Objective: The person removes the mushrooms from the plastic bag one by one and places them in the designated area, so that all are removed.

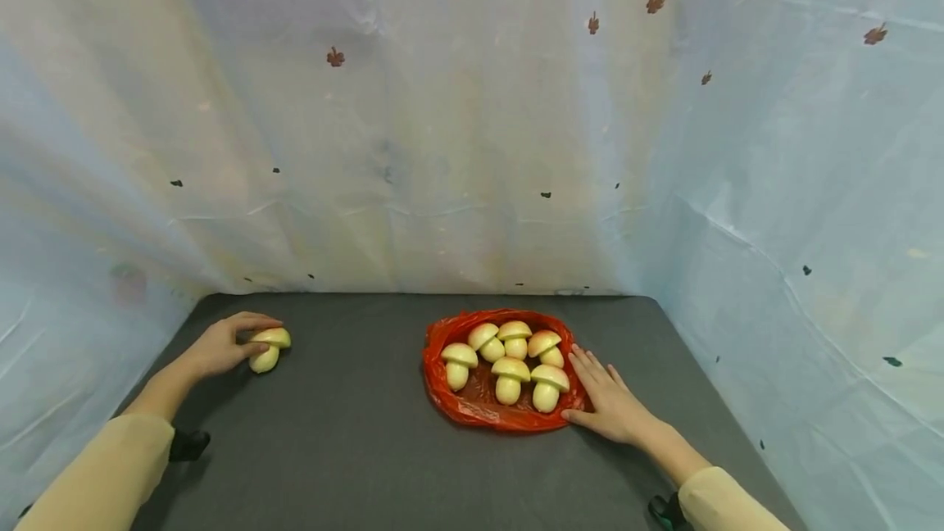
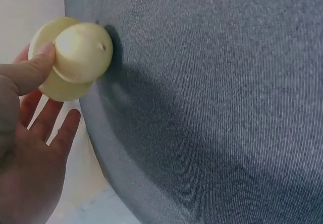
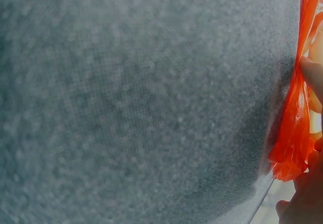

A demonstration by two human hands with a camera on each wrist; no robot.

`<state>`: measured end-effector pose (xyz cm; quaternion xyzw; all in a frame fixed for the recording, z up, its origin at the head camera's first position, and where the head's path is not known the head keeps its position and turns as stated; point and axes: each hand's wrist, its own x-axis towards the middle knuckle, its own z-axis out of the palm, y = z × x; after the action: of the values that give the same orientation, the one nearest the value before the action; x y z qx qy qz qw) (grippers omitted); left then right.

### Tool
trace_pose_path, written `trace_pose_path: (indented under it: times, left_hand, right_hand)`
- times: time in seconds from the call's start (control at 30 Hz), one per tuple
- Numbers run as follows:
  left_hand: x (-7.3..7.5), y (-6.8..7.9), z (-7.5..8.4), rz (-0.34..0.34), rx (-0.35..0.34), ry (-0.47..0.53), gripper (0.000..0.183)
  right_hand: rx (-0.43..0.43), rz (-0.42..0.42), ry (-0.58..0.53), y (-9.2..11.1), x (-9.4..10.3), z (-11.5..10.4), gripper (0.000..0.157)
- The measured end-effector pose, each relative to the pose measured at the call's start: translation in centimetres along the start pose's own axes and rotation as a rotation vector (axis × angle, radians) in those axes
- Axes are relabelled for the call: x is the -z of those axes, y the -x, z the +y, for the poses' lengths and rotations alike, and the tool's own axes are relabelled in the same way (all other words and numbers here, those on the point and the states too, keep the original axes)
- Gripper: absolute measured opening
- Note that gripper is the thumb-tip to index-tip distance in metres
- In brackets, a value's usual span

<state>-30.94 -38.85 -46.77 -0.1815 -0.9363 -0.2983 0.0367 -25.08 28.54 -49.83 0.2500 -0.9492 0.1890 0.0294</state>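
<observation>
At the left of the table, my left hand [image 1: 230, 344] pinches a pale yellow toy mushroom [image 1: 270, 348] by its cap, between thumb and fingers. The left wrist view shows the round stem end of this mushroom [image 2: 83, 52] facing the camera, close over the grey cloth, with the thumb across the cap's edge. My right hand [image 1: 608, 401] rests against the right rim of a red plastic bag [image 1: 501, 423], its fingers straight. The bag lies spread wide and holds several similar mushrooms [image 1: 509, 379] with pinkish tops. In the right wrist view, the thumb [image 3: 314, 75] touches the red plastic [image 3: 292, 138].
A dark grey cloth [image 1: 354, 433] covers the table. Pale sheets with small leaf shapes [image 1: 442, 129] hang behind the table and along both sides. Black straps are on both wrists, near the yellow sleeves [image 1: 111, 465].
</observation>
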Motion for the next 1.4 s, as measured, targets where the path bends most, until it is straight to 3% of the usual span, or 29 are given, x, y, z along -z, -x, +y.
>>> trace_pose_path:
  times: [0.2,0.5,0.73,0.9,1.07,1.2,1.4]
  left_hand:
    - [-0.4,0.1,0.1,0.02,-0.008,-0.035,0.045]
    - [-0.6,0.4,0.5,0.005,0.056,-0.035,0.053]
    - [-0.3,0.5,1.3,0.048,0.048,-0.038,0.056]
    - [-0.2,0.3,3.1,0.139,0.013,-0.04,0.052]
    - [-0.8,0.0,5.9,0.233,-0.015,0.021,0.044]
    - [-1.9,-0.6,8.3,0.301,-0.042,0.076,0.039]
    - [-4.1,-2.1,11.0,0.398,-0.162,0.099,0.036]
  right_hand:
    - [0.005,0.003,-0.023,-0.1,0.3,-0.3,0.098]
    - [-0.057,-0.063,0.001,-0.1,0.7,-0.6,0.097]
    - [-0.022,-0.034,0.0,-0.1,0.6,-0.4,0.096]
    - [-0.018,-0.03,-0.006,0.0,0.6,-0.5,0.096]
    - [-0.049,-0.05,-0.001,-0.1,0.6,-0.5,0.097]
    - [-0.053,-0.049,0.005,-0.1,0.5,-0.5,0.097]
    - [-0.056,-0.056,-0.012,-0.1,0.5,-0.5,0.097]
